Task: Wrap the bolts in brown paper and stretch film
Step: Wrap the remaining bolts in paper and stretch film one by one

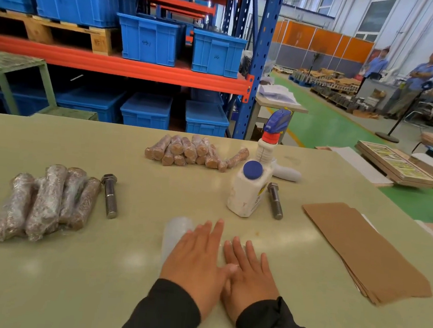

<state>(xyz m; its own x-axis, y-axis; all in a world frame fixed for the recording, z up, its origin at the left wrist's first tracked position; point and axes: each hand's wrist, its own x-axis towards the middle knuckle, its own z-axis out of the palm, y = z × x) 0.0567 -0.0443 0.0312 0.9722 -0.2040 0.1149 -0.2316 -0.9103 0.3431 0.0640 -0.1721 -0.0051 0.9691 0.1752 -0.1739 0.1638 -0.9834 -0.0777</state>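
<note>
Both hands flat on the worktop point(96, 271), fingers straight: left hand point(196, 259) pressing clear stretch film point(175, 234), right hand point(249, 272) beside it. Bare bolts point(110, 196) wait left and right point(275, 201); brown paper point(367, 253) lies far right.

crate markings point(146, 43): dark handwritten scrawl, not legible
pallet block stamp point(97, 41): too blurred
bottle label point(261, 192): unreadable (nothing readable anywhere)

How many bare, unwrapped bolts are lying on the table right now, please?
2. One bare bolt lies just right of the film-wrapped bundle on the left; the other bolt lies right of the white bottle. More could be hidden behind the bottle or bundles.
</note>
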